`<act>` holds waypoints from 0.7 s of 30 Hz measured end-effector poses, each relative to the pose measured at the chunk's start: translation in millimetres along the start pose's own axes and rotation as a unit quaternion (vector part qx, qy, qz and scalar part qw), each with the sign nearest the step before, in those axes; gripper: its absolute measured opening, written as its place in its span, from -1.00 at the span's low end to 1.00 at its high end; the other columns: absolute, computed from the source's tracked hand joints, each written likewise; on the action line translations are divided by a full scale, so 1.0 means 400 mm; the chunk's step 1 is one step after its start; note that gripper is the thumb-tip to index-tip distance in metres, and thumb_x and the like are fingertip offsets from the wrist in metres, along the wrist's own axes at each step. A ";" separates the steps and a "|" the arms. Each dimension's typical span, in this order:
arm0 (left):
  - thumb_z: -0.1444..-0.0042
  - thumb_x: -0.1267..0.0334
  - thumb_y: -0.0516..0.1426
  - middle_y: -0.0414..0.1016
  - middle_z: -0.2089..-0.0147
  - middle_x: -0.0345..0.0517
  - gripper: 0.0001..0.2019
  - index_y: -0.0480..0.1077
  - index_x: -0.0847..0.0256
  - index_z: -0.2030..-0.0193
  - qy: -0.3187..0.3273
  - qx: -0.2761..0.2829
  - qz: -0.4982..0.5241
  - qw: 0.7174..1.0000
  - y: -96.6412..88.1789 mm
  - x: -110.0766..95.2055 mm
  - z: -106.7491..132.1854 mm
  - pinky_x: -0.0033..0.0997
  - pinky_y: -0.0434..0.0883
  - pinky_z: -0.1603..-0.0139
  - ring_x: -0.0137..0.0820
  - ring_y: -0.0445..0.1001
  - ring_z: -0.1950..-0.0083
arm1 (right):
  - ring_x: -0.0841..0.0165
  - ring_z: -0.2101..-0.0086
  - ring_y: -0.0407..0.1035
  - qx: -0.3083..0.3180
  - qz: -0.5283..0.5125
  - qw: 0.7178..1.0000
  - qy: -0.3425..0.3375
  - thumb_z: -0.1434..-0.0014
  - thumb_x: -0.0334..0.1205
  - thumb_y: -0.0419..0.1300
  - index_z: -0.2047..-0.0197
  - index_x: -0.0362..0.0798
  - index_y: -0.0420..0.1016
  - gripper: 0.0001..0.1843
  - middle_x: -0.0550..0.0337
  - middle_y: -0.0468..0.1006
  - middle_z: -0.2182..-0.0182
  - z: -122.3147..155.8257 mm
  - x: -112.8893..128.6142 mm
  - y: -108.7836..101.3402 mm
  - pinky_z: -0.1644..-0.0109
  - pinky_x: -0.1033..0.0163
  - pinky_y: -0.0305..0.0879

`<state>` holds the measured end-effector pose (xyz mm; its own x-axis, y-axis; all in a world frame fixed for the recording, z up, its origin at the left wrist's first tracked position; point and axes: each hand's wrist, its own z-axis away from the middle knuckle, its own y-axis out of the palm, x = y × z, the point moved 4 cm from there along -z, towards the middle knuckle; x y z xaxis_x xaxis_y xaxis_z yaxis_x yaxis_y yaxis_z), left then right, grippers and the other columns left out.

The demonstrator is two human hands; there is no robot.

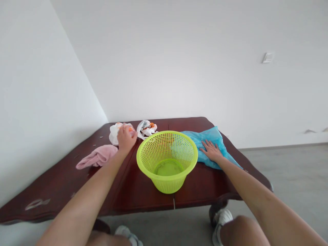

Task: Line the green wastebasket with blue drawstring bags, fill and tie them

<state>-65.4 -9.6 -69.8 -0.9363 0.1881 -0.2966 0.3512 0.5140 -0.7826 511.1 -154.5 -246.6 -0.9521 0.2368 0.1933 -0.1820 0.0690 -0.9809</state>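
Observation:
My left hand (126,137) reaches to the back left of the table and closes its fingers on a crumpled white plastic bag (114,134) with orange print. A second white bag (146,128) lies just to its right. My right hand (211,150) lies flat, fingers spread, on a blue plastic bag (205,140) at the right of the table. Between my arms stands a lime-green plastic basket (167,159), upright and with nothing in it.
A pink cloth (98,156) lies on the dark wooden table (133,191) left of my left forearm. White walls stand behind and to the left. Grey floor spreads to the right. My knees and shoes show below the table's front edge.

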 end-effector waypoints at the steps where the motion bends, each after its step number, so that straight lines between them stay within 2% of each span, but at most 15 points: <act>1: -0.57 -0.04 0.24 0.00 -0.85 0.43 -0.29 0.27 0.31 -0.67 -0.034 -0.035 0.000 0.999 -0.017 0.039 -0.042 0.06 0.03 -0.86 0.12 0.03 -0.85 | -0.06 -0.82 -0.26 -0.001 -0.001 1.000 -0.001 -0.64 0.48 -0.16 -0.92 0.14 -0.03 0.03 0.11 -0.17 -0.87 -0.003 -0.002 0.003 -0.86 -0.46 -0.35; 2: -0.52 -0.12 0.31 -0.10 -0.88 0.48 -0.16 0.20 0.32 -0.72 -0.075 -0.046 0.006 0.996 -0.026 0.081 -0.083 0.14 0.02 -0.86 0.20 -0.02 -0.87 | -0.07 -0.82 -0.25 -0.002 -0.003 1.000 -0.001 -0.64 0.49 -0.16 -0.92 0.14 -0.02 0.03 0.11 -0.16 -0.87 -0.005 -0.004 0.006 -0.86 -0.47 -0.35; 4: -0.44 -0.35 0.35 -0.25 -0.89 0.57 0.09 0.06 0.29 -0.81 -0.174 -0.033 0.024 0.984 -0.027 0.163 -0.153 0.41 0.04 -0.82 0.40 -0.11 -0.88 | -0.10 -0.81 -0.24 -0.003 -0.007 1.000 -0.002 -0.64 0.49 -0.16 -0.92 0.14 -0.01 0.03 0.10 -0.15 -0.87 -0.007 -0.006 0.009 -0.86 -0.49 -0.35; 6: -0.42 -0.51 0.28 -0.35 -0.90 0.59 0.21 -0.04 0.26 -0.86 -0.265 0.000 0.039 0.963 -0.011 0.227 -0.197 0.63 0.10 -0.73 0.56 -0.19 -0.87 | -0.10 -0.81 -0.23 -0.004 -0.011 1.000 -0.004 -0.63 0.50 -0.15 -0.91 0.14 0.01 0.03 0.11 -0.14 -0.87 -0.008 -0.006 0.010 -0.86 -0.48 -0.36; 8: -0.41 -0.61 0.19 -0.37 -0.91 0.60 0.24 -0.06 0.27 -0.87 -0.311 0.026 0.037 0.949 0.015 0.255 -0.221 0.72 0.11 -0.69 0.62 -0.22 -0.86 | -0.09 -0.81 -0.23 -0.005 -0.014 1.000 -0.006 -0.63 0.50 -0.14 -0.91 0.17 0.01 0.02 0.13 -0.13 -0.87 -0.009 -0.005 0.008 -0.86 -0.46 -0.38; 10: -0.36 -0.69 0.14 -0.33 -0.90 0.61 0.28 0.00 0.29 -0.86 -0.299 0.040 0.016 0.953 0.045 0.243 -0.237 0.77 0.05 -0.68 0.63 -0.22 -0.86 | -0.06 -0.81 -0.22 -0.007 -0.014 1.000 -0.009 -0.64 0.50 -0.13 -0.91 0.22 0.01 0.00 0.17 -0.13 -0.87 -0.012 -0.003 0.004 -0.87 -0.44 -0.37; 12: -0.29 -0.75 0.15 -0.30 -0.91 0.59 0.32 0.09 0.27 -0.84 -0.258 0.055 -0.006 0.965 0.076 0.204 -0.250 0.79 0.03 -0.68 0.63 -0.22 -0.86 | -0.05 -0.81 -0.22 -0.008 -0.011 1.000 -0.012 -0.65 0.48 -0.13 -0.91 0.25 0.01 -0.03 0.20 -0.13 -0.87 -0.014 -0.001 -0.002 -0.87 -0.43 -0.37; 14: -0.21 -0.76 0.19 -0.26 -0.91 0.60 0.36 0.12 0.26 -0.84 -0.231 0.078 -0.008 0.970 0.108 0.158 -0.259 0.80 0.08 -0.65 0.67 -0.20 -0.85 | -0.04 -0.81 -0.21 -0.005 -0.009 1.000 -0.014 -0.65 0.46 -0.12 -0.91 0.25 0.02 -0.04 0.21 -0.12 -0.86 -0.016 0.002 -0.009 -0.87 -0.43 -0.36; 17: -0.14 -0.77 0.22 -0.16 -0.87 0.71 0.43 0.14 0.32 -0.83 -0.228 0.110 0.002 0.967 0.152 0.101 -0.273 0.82 0.17 -0.58 0.74 -0.10 -0.81 | -0.04 -0.81 -0.20 -0.005 -0.012 1.000 -0.011 -0.65 0.46 -0.11 -0.90 0.25 0.05 -0.04 0.20 -0.11 -0.86 -0.019 0.005 -0.018 -0.88 -0.41 -0.35; 21: -0.27 -0.62 0.24 -0.02 -0.82 0.76 0.24 0.31 0.48 -0.69 -0.163 0.136 -0.050 0.976 0.202 0.025 -0.292 0.64 0.16 -0.63 0.62 -0.05 -0.81 | -0.04 -0.81 -0.19 -0.004 -0.016 1.000 -0.014 -0.64 0.46 -0.10 -0.90 0.22 0.07 -0.03 0.19 -0.09 -0.86 -0.026 0.007 -0.022 -0.88 -0.40 -0.36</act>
<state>-47.1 131.4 -72.0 -0.9305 -0.1502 -0.3340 0.2871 0.2669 -0.9199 512.4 -144.3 -237.3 -0.9523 0.2072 0.2242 -0.2109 0.0845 -0.9739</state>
